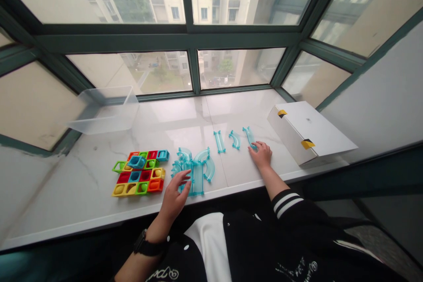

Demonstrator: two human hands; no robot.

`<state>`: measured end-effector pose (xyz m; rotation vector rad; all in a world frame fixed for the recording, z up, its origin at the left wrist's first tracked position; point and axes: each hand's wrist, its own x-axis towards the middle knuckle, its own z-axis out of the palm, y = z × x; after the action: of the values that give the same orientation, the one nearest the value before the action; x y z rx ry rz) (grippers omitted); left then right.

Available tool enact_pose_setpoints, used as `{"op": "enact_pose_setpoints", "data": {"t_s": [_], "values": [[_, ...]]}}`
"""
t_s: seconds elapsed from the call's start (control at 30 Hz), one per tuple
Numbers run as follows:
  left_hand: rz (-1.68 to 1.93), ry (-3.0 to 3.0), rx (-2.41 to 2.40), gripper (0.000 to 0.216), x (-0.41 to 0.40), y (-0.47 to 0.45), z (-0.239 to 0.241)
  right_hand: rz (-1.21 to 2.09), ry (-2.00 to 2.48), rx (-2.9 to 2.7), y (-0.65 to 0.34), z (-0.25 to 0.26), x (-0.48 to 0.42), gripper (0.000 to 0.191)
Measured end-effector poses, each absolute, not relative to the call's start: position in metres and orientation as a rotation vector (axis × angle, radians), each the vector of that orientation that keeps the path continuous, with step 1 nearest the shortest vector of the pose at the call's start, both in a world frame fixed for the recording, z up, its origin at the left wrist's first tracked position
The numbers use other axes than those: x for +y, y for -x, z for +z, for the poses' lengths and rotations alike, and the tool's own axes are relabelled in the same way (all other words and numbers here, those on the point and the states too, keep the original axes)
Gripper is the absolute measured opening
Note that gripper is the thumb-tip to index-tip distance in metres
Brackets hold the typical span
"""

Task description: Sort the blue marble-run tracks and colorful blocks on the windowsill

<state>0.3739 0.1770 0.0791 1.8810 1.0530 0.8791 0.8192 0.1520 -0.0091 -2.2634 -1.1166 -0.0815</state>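
Observation:
My left hand [176, 191] hovers at the near side of a heap of clear blue toy track pieces [198, 176], its thumb and fingers apart with nothing between them. Straight and curved pieces overlap in that heap. My right hand [261, 155] has its fingertips on the near end of a slightly bent clear blue track piece [248, 134], which lies on the white counter. Left of it, a small curved track piece [235, 139] and a straight track piece [219, 142] lie apart in a row.
Colourful hollow toy blocks [140, 176] sit grouped at the left, a blue block [136, 161] on top. A clear plastic bin [109, 119] stands at the back left. At the right is a white box [313, 132] with yellow-black tabs. Windows border the marbled counter [82, 194].

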Motion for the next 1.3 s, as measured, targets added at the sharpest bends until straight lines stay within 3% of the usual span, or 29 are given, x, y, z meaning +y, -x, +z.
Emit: {"op": "enact_pose_setpoints", "data": {"t_s": [0.43, 1.3], "values": [[0.879, -1.883, 1.065, 0.035, 0.1772, -0.3721, 0.0807, -0.083, 2.264, -1.155, -0.8202, -0.0101, 0.1521, 0.028], [0.896, -1.893, 1.078, 0.035, 0.1754, -0.3707, 0.0806, -0.069, 2.242, -1.13, -0.8214, -0.0096, 0.1532, 0.033]]}}
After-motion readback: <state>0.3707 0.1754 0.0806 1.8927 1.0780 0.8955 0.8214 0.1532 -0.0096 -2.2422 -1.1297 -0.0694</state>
